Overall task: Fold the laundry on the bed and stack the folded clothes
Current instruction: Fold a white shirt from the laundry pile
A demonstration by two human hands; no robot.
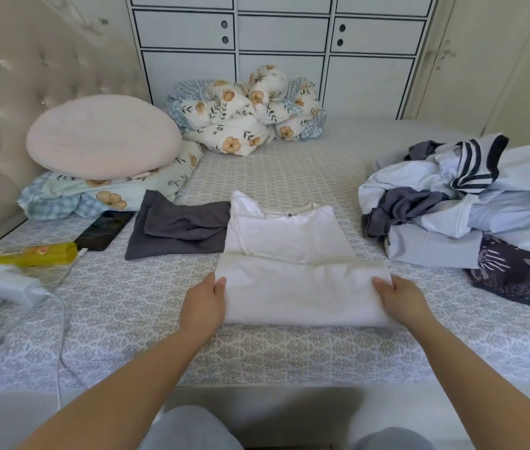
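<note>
A white top (289, 251) lies in the middle of the patterned bed (289, 352), its lower part folded up over the body. My left hand (203, 302) grips the left end of that folded part, thumb on top. My right hand (401, 298) grips the right end the same way. A folded dark grey garment (176, 227) lies flat just left of the white top. A loose pile of unfolded laundry (471, 203), pale blue, grey and striped, sits at the right, with a dark patterned piece (517, 274) at its near edge.
A pink cushion (103, 136) rests on floral pillows by the headboard at left. A bunched floral duvet (247, 115) lies at the far side. A black phone (104, 230), a yellow packet (23, 254) and white chargers with cables (0, 290) sit at the near left.
</note>
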